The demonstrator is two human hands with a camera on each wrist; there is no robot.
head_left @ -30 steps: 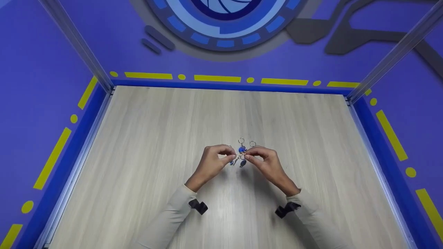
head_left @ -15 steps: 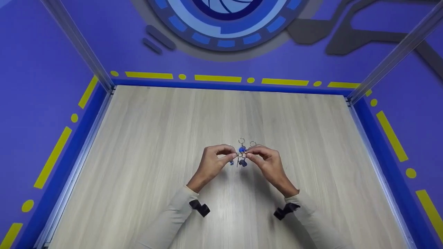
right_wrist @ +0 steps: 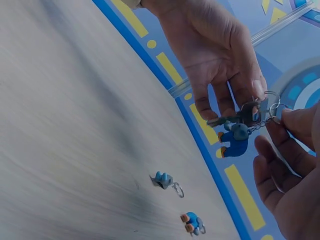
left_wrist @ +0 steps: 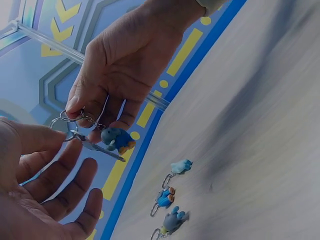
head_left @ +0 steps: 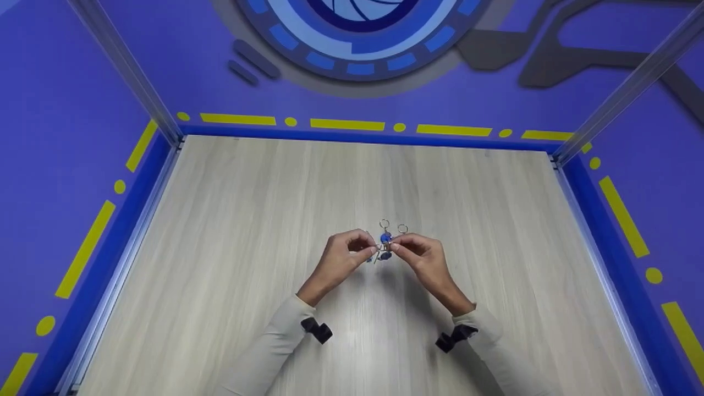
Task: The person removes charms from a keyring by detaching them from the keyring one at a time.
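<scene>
My left hand [head_left: 341, 254] pinches a split ring [left_wrist: 70, 134] from which a key [left_wrist: 100, 148] hangs. Facing it, my right hand [head_left: 426, 258] holds the ring of an elephant keychain [right_wrist: 237, 140] between thumb and finger. That charm is grey-headed with a blue body and orange feet, and dangles on a short chain. In both wrist views the rings meet or overlap at the fingertips; whether they are linked I cannot tell. Both hands are raised above the table.
Below lie several more elephant keychains: a light blue one [left_wrist: 181, 166], a blue one with orange feet [left_wrist: 165, 197] and a grey one [left_wrist: 173, 220]. In the head view the hands partly cover them. Blue walls surround the wooden table [head_left: 275, 187].
Both hands stay nearly in place, making small finger movements. The hanging elephant charm has swung and sits slightly higher. The key has tilted a little, then swung back.
</scene>
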